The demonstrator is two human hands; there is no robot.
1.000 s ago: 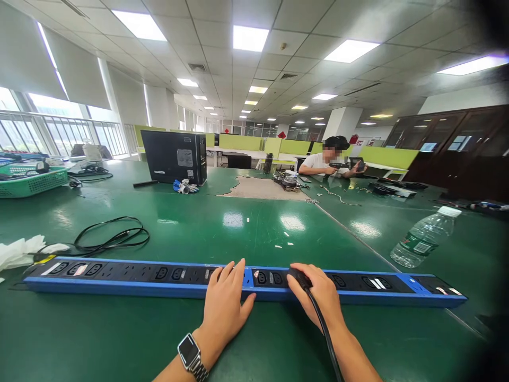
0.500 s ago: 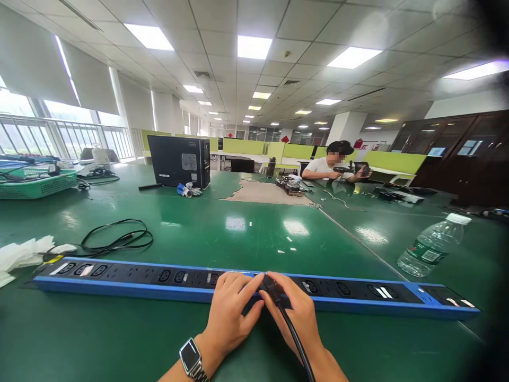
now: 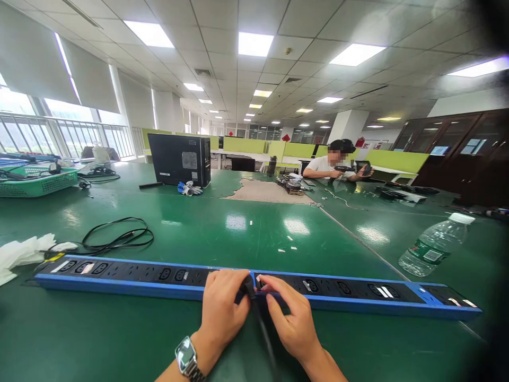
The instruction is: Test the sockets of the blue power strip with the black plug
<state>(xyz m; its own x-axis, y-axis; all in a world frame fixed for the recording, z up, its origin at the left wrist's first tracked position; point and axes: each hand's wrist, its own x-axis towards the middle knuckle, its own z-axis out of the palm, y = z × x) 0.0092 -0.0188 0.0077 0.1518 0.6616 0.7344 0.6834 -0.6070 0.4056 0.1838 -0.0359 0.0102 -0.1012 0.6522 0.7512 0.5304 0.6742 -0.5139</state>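
Grn tbl [image 3: 131, 339] bears blue pwr strip [image 3: 159, 286], long axis L–R, right end slightly nearer near edge, sockets [image 3: 344, 288] up. L hand [image 3: 223, 300] over strip's mid, thumb & fingers pinching blk plug [image 3: 249, 289]; R hand [image 3: 292, 318] just right, thumb/index parted, nothing seen held. Cord [image 3: 265, 334] trails off strip's near side; plug tip hidden. Prob. best: grip plug body, not cord; steady strip w/ R hand; keep plug square to strip's face.
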